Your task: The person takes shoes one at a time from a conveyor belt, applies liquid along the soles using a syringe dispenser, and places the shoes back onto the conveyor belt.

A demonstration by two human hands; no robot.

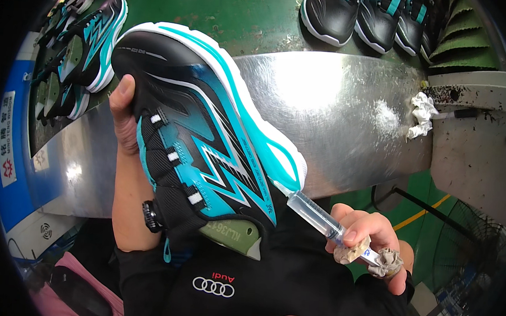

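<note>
My left hand (126, 114) is closed on the toe end of a black and turquoise sports shoe (194, 132), tilted with its side facing up. A white and turquoise sole runs along its right edge, and a green shoe last (232, 236) shows in its opening. Most of my left fingers are hidden behind the shoe. In my right hand (372, 230) is a clear syringe (314, 213), whose white tip touches or nearly touches the seam between upper and sole near the heel. Pale, crumpled wrapping covers the syringe's flange and plunger end.
Several similar shoes stand at the far left (99, 41) and far right (335, 16) on a green surface. A shiny metal plate (348, 94) with white powder lies in front of me. Crumpled white paper (422, 115) sits at its right edge. A black fan (465, 249) stands lower right.
</note>
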